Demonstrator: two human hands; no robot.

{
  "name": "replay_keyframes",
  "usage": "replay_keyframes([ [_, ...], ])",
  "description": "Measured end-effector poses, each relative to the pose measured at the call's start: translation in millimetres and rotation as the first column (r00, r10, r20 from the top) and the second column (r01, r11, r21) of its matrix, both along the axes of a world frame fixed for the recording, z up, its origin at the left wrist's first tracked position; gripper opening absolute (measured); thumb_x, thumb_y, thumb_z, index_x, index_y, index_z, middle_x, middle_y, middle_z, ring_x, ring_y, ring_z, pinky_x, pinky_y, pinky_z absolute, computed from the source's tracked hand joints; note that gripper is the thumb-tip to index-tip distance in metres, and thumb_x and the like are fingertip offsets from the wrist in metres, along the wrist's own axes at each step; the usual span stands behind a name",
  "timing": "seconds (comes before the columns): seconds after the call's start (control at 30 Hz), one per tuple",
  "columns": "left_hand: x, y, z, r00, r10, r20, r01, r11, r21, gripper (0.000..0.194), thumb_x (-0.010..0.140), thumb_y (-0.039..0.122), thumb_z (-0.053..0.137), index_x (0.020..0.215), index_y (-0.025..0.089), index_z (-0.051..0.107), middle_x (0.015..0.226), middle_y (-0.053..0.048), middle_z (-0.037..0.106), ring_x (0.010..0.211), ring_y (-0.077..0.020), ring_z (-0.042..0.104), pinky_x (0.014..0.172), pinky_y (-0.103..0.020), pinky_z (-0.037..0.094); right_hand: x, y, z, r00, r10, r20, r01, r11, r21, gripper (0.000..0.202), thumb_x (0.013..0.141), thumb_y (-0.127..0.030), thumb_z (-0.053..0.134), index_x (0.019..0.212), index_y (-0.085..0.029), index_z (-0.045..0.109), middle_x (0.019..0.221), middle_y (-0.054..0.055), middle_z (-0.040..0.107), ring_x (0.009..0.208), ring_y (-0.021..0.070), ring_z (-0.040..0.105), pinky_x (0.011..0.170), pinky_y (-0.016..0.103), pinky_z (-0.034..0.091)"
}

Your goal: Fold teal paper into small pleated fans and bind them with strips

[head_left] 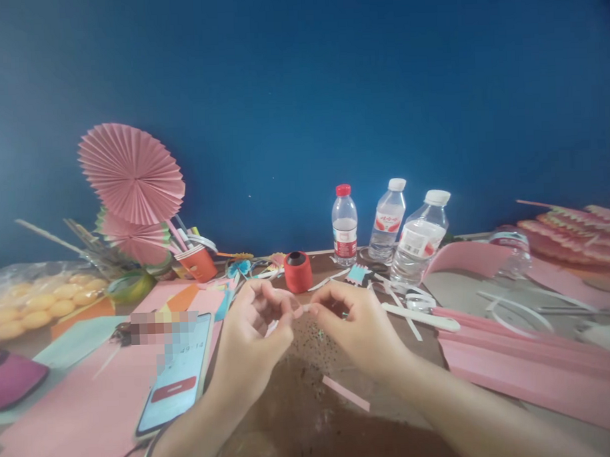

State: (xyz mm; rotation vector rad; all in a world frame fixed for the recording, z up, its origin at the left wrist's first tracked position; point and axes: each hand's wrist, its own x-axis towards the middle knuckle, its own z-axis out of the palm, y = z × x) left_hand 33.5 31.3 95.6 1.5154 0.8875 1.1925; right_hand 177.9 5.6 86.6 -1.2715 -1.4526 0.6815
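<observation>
Above the table point(301, 415), your left hand point(253, 337) and right hand point(356, 327) pinched a small pale strip point(302, 310) between closed fingers (finished fans point(131, 173) behind, pink paper point(530, 367) uncut).

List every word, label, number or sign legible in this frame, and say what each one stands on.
"4-P-14", roughly, upside down and uncertain: on the phone screen.
Red button on that screen: its text is too small to read.
Red-capped bottle: red and white label, print blurred.
Middle bottle: red mark on white label, unreadable.
Right bottle: white label, print too small.
Patch above the phone: pixelated, nothing readable.
</observation>
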Motion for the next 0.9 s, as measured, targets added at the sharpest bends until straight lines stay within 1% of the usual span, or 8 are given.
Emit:
replay_keyframes([
  [0.1, -2.5, 3.5, 1.7, 0.997, 0.002, 0.073, 0.002, 0.999, -0.053, 0.024, 0.067, 0.006, 0.058, 0.076, 0.021, 0.042, 0.067, 0.004, 0.054, 0.08, -0.0147, 0.059, 0.078, -0.03, 0.047, 5.9, 5.7, 0.4, 0.995, -0.027, -0.091, 0.024, 0.999, -0.034, 0.012, 0.072, -0.016, 0.046, 0.063, -0.018, 0.052, 0.057, -0.004, 0.05, 0.052, 0.0095, 0.043, 0.048, 0.021, 0.033],
  [0.17, -5.5, 7.2, 1.9, 0.995, -0.005, 0.103, 0.011, 0.998, -0.063, 0.023, 0.067, 0.007, 0.058, 0.077, 0.021, 0.043, 0.066, 0.004, 0.053, 0.084, -0.0158, 0.059, 0.077, -0.028, 0.047, 10.7, 10.4, -1.5, 0.987, -0.03, -0.155, 0.025, 0.999, -0.034, 0.013, 0.072, -0.016, 0.044, 0.061, -0.018, 0.048, 0.055, -0.004, 0.045, 0.051, 0.0095, 0.04, 0.047, 0.021, 0.031],
  [0.23, -8.8, 11.4, 2.1, 0.992, -0.025, 0.127, 0.032, 0.998, -0.056, 0.021, 0.068, 0.007, 0.057, 0.078, 0.021, 0.044, 0.066, 0.005, 0.052, 0.079, -0.0126, 0.058, 0.069, -0.021, 0.046, 15.4, 15.5, -4.7, 0.976, -0.032, -0.216, 0.026, 0.999, -0.03, 0.014, 0.072, -0.017, 0.042, 0.059, -0.019, 0.045, 0.053, -0.005, 0.042, 0.051, 0.0098, 0.038, 0.047, 0.022, 0.03],
  [0.3, -11.7, 15.6, 2.5, 0.985, -0.059, 0.162, 0.071, 0.995, -0.07, 0.021, 0.068, 0.007, 0.057, 0.078, 0.021, 0.045, 0.066, 0.005, 0.051, 0.065, -0.0075, 0.054, 0.056, -0.014, 0.042, 19.5, 20.9, -8.8, 0.961, -0.041, -0.273, 0.034, 0.999, -0.03, 0.014, 0.071, -0.018, 0.04, 0.057, -0.019, 0.043, 0.051, -0.005, 0.04, 0.05, 0.0102, 0.037, 0.047, 0.022, 0.03],
  [0.37, -14.1, 19.5, 2.9, 0.969, -0.105, 0.223, 0.131, 0.986, -0.106, 0.022, 0.067, 0.007, 0.057, 0.078, 0.021, 0.045, 0.066, 0.006, 0.049, 0.057, -0.0051, 0.05, 0.052, -0.013, 0.041, 22.9, 26.6, -14.0, 0.948, -0.054, -0.313, 0.047, 0.998, -0.03, 0.013, 0.069, -0.017, 0.04, 0.056, -0.019, 0.043, 0.05, -0.005, 0.039, 0.05, 0.0102, 0.036, 0.047, 0.022, 0.029],
  [0.5, -18.9, 26.8, 3.5, 0.943, -0.147, 0.299, 0.199, 0.968, -0.152, 0.021, 0.068, 0.008, 0.058, 0.08, 0.021, 0.045, 0.069, 0.005, 0.048, 0.067, -0.0088, 0.056, 0.066, -0.021, 0.049, 28.3, 38.4, -28.3, 0.924, -0.053, -0.38, 0.044, 0.998, -0.034, 0.013, 0.067, -0.016, 0.039, 0.055, -0.018, 0.044, 0.049, -0.005, 0.039, 0.05, 0.0103, 0.036, 0.047, 0.022, 0.027],
  [0.67, -27.5, 34.1, 7.0, 0.934, -0.187, 0.303, 0.226, 0.969, -0.097, 0.017, 0.072, 0.009, 0.057, 0.08, 0.02, 0.048, 0.068, 0.005, 0.048, 0.068, -0.0087, 0.055, 0.069, -0.021, 0.05, 33.9, 49.0, -43.4, 0.845, -0.053, -0.532, 0.014, 0.997, -0.077, 0.013, 0.067, -0.019, 0.04, 0.054, -0.019, 0.041, 0.049, -0.005, 0.039, 0.048, 0.0099, 0.036, 0.045, 0.022, 0.026],
  [0.9, -35.0, 38.9, 8.7, 0.938, -0.175, 0.298, 0.209, 0.974, -0.085, 0.019, 0.07, 0.009, 0.059, 0.081, 0.02, 0.049, 0.069, 0.004, 0.05, 0.071, -0.0099, 0.056, 0.07, -0.023, 0.051, 39.1, 61.2, -52.5, 0.872, -0.156, -0.464, 0.08, 0.98, -0.181, 0.016, 0.067, -0.024, 0.032, 0.052, -0.02, 0.033, 0.047, -0.006, 0.031, 0.043, 0.0092, 0.034, 0.043, 0.023, 0.026],
])
